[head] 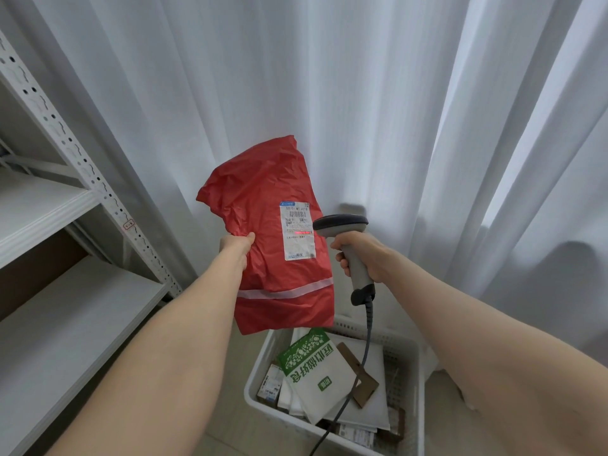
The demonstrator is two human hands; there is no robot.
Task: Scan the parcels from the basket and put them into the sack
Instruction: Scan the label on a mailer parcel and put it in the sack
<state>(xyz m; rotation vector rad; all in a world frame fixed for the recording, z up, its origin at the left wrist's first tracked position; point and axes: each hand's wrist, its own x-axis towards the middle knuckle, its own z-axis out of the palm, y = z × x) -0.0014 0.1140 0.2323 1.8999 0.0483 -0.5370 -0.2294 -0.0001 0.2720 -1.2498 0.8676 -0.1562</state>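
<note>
1. I see the red poly-bag parcel (276,238) held up above the white basket (418,386), its white shipping label (297,232) facing me.
2. The left hand (235,250) grips the parcel's left edge, thumb on the front.
3. The right hand (358,256) wraps the barcode scanner (345,238) handle; a red line lies on the label.
4. The basket holds a green-and-white mailer (316,373) and more parcels.
</note>
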